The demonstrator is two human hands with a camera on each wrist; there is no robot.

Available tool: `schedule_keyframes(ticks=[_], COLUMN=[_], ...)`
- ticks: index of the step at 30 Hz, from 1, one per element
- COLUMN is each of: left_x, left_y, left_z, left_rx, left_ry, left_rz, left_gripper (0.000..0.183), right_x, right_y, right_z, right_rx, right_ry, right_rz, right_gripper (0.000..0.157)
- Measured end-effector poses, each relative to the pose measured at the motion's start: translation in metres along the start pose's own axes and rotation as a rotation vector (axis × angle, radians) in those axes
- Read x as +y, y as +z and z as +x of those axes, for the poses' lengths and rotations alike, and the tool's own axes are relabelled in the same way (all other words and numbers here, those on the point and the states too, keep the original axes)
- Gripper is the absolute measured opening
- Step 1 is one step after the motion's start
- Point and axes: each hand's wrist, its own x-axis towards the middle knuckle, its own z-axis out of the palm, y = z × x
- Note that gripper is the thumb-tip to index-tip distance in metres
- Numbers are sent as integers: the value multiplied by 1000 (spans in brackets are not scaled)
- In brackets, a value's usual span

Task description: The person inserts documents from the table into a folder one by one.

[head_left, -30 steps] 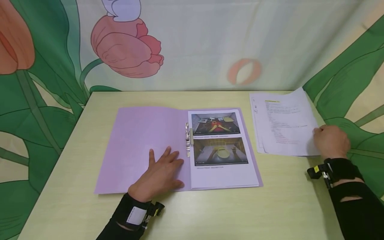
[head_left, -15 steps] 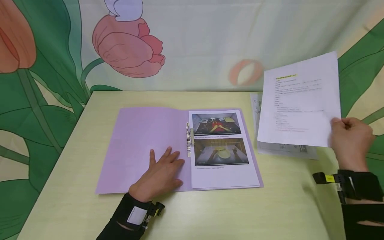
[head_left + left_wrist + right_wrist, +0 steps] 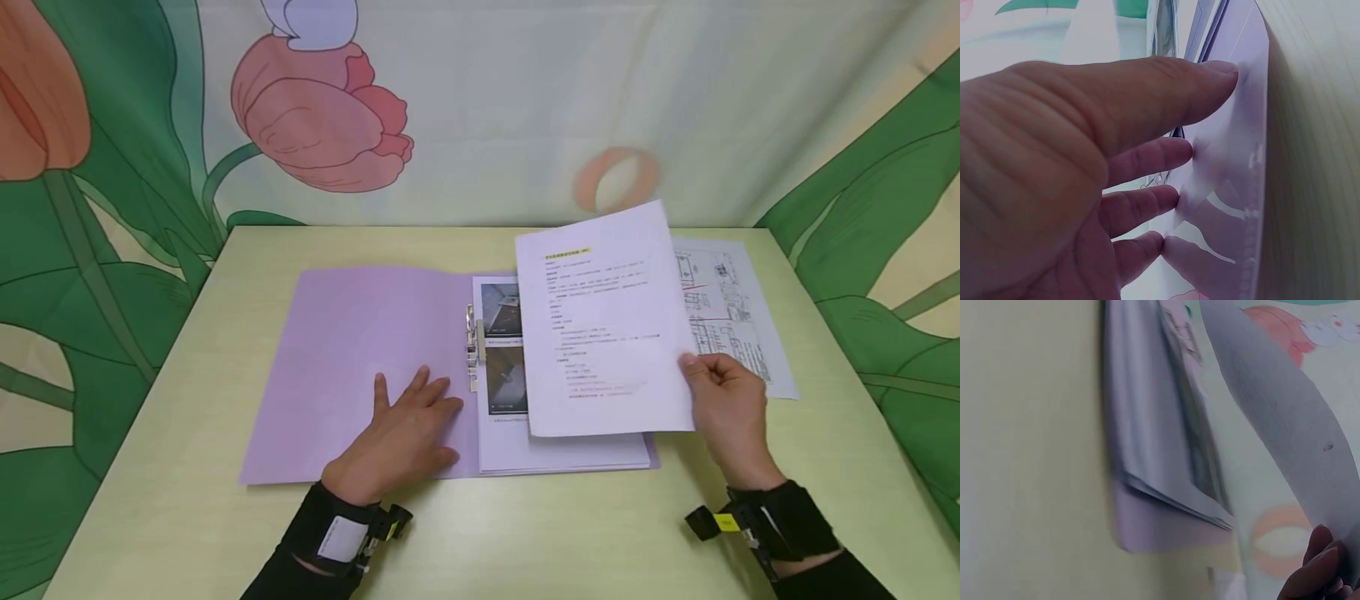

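At 3 o'clock of folder (image 3: 360, 333) | right grip (image 3: 727, 412) pinches sheet (image 3: 607, 325) | left grip (image 3: 393, 442) lies splayed on folder | risk: held one-sided, sheet may sag or skew

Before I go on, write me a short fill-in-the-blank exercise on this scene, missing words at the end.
1. The left grip rests on the open folder, whose colour is ____.
2. The printed paper in the right grip has a heading highlighted in ____.
3. In the head view, the diagram sheet lies to the ____ of the folder.

Missing words: purple; yellow; right.
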Motion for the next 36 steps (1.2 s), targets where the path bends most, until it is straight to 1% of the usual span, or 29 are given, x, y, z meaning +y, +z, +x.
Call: schedule_keyframes(ticks=[2, 5, 9, 12, 14, 17, 26, 36], left_x=[0, -1, -1, -1, -1, 0, 1, 2], left_y=[0, 0, 0, 0, 0, -1, -2, -3], left_z=[0, -1, -1, -1, -1, -1, -1, 0], left_rx=[-3, -5, -3, -2, -6, -13, -23, -27], left_ry=[-1, 0, 9, 15, 15, 14, 8, -5], left_rz=[-3, -3, 6, 3, -2, -12, -21, -25], left_gripper=[63, 63, 60, 58, 57, 58, 57, 57], right_x=[3, 6, 7, 7, 7, 8, 2, 0], right_y=[10, 18, 21, 21, 21, 22, 28, 35], right_z=[-6, -11, -14, -15, -15, -15, -21, -25], right_rx=[-40, -95, -186, -230, -236, -239, -267, -284], right_ry=[-16, -50, -116, -164, -179, -181, -111, -113], right_rz=[-39, -103, -174, -220, -237, -244, -231, -225], right_gripper=[44, 42, 32, 25, 22, 21, 24, 23])
